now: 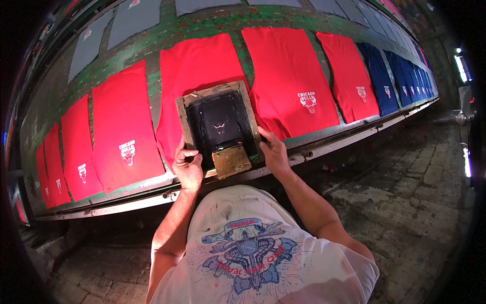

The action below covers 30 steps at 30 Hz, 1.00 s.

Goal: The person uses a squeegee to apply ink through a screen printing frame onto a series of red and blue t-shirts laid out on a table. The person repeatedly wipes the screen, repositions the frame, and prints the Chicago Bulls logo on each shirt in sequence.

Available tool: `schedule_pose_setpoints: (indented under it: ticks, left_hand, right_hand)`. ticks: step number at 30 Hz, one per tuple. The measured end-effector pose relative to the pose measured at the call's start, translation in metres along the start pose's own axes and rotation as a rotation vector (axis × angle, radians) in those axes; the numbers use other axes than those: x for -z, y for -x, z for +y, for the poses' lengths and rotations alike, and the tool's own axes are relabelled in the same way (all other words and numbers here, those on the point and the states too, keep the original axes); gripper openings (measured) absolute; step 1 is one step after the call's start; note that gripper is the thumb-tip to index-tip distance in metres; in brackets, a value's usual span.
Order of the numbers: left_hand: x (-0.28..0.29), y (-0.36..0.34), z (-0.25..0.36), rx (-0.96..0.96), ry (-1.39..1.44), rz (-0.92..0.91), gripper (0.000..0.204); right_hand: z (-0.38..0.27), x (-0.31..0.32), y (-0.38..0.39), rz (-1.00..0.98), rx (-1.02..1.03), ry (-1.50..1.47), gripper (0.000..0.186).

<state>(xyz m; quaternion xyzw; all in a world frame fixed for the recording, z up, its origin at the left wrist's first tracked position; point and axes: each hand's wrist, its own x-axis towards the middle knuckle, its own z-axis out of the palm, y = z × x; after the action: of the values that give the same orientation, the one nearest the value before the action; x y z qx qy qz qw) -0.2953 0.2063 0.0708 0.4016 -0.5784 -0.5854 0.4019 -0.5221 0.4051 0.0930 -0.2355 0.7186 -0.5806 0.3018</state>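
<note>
Between my hands is a wooden-edged printing screen [246, 101] with a dark mesh and a small bull's-head outline in its middle. It lies over the lower part of a red fabric piece [202, 61]. My left hand [189, 166] is closed at the screen's lower left corner, thumb and fingers bent. Opposite it, my right hand [274, 152] grips the right side rail. A squeegee with a yellowish wooden handle [232, 162] rests inside the frame at its near end. Whatever print lies under the screen is hidden.
Red pieces [119, 111] with bull's-head prints line the long green table [202, 23] on both sides. Navy pieces [378, 76] continue at the right, grey ones [134, 23] along the far side. A metal rail [344, 144] edges the table above a brick floor [405, 182].
</note>
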Motion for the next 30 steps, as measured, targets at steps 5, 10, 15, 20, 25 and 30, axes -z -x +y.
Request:
schedule_pose_setpoints:
  ticks: [5,10,15,20,25,30]
  left_hand:
    - [-0.0013,-0.0013,0.0019,-0.024,-0.006,0.005,0.024]
    - [-0.0041,0.0006,0.0055,-0.054,-0.024,0.025,0.024]
    - [-0.0056,-0.0002,0.0061,-0.045,0.039,0.024,0.024]
    - [-0.006,-0.0002,0.0081,-0.063,-0.016,0.017,0.022]
    - [-0.0058,0.0,0.0085,-0.076,-0.019,0.014,0.022]
    - [-0.005,0.0012,0.0078,-0.033,0.003,0.011,0.023]
  right_hand:
    - [-0.0055,-0.0008,0.0005,-0.002,-0.009,-0.023,0.049]
    - [-0.0102,-0.0008,0.0021,-0.002,-0.057,-0.04,0.049]
    - [-0.0085,-0.0029,0.0016,-0.005,0.005,-0.069,0.052]
    - [-0.0056,-0.0012,0.0013,-0.01,-0.037,-0.066,0.051]
    - [-0.0018,-0.001,-0.0002,-0.013,-0.023,-0.09,0.051]
    - [-0.0021,-0.0016,-0.0006,-0.002,-0.031,-0.075,0.051]
